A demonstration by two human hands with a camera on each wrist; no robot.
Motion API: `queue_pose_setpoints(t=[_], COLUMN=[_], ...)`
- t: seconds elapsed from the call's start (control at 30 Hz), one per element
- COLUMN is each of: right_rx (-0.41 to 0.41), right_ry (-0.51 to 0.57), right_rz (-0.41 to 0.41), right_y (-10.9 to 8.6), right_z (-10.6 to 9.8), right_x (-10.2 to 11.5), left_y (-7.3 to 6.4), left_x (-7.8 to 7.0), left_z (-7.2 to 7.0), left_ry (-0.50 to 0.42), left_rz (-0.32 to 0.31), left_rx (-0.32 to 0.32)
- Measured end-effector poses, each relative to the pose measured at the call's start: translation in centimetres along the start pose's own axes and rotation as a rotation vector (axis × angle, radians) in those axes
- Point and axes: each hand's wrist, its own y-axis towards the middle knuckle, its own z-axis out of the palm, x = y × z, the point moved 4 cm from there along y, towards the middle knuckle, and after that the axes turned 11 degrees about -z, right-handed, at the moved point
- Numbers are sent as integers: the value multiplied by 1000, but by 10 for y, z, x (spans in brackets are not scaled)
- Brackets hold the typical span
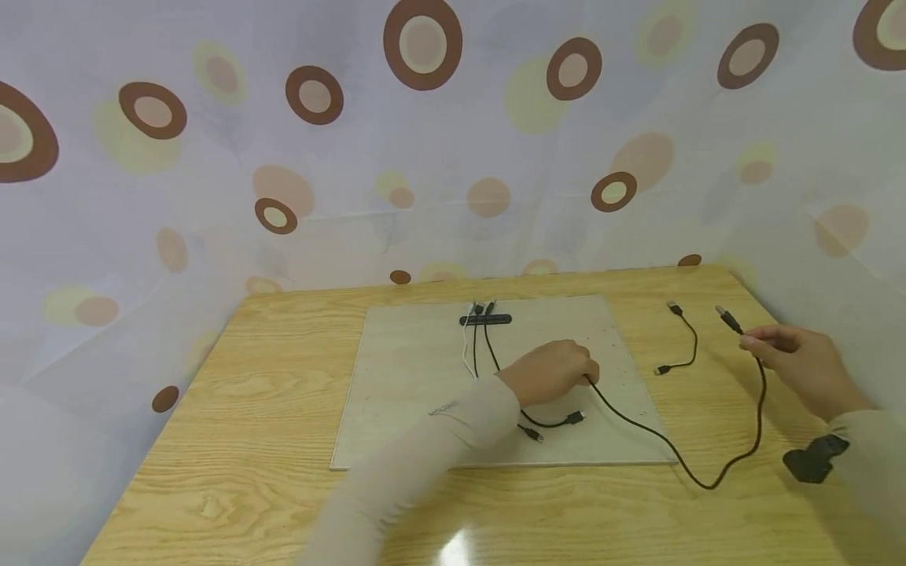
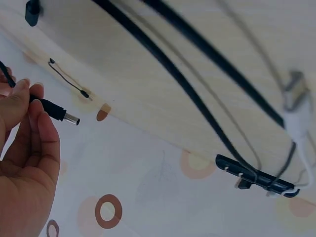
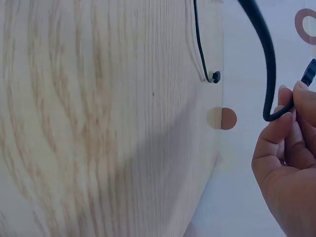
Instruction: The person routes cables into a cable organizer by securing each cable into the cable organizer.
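A long black cable (image 1: 658,431) sags between my two hands. My left hand (image 1: 555,371), over the pale board, grips the end with the silver barrel plug (image 2: 70,118); the plug points out past the fingertips in the left wrist view. Off the board's right side, my right hand (image 1: 807,369) pinches the cable just behind its other, black-bodied plug (image 1: 727,318) with thumb and fingers. A black cable clip strip (image 1: 499,320) at the board's back holds one white cable (image 1: 465,350) and several black ones, which run forward partly hidden under my left arm.
The pale board (image 1: 396,377) lies on a wood-grain table (image 1: 262,393). A short black cable (image 1: 696,342) lies at the table's right back. Two loose connectors, a nearer one (image 1: 534,435) and another (image 1: 576,417), rest on the board. A patterned sheet (image 1: 425,157) hangs behind.
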Motion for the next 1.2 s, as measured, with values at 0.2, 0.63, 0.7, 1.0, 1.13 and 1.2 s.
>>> queue_pose_setpoints(t=[0.2, 0.63, 0.7, 1.0, 1.13, 1.2], right_rx=[43, 20, 30, 79, 116, 128], right_ry=[-69, 207, 242, 415, 438, 456], right_rz=[-5, 13, 21, 54, 81, 89], right_y=[3, 16, 18, 25, 31, 33], right_z=[5, 21, 25, 42, 49, 52], right_x=[9, 22, 26, 41, 49, 53], left_y=[-17, -50, -57, -89, -100, -106], left_x=[19, 44, 49, 69, 80, 85], left_z=[-3, -7, -7, -12, -10, -8], left_ry=[-52, -20, -16, -54, -58, -62], left_rz=[-41, -71, -82, -90, -106, -115], left_rx=[-23, -39, -41, -109, -156, -175])
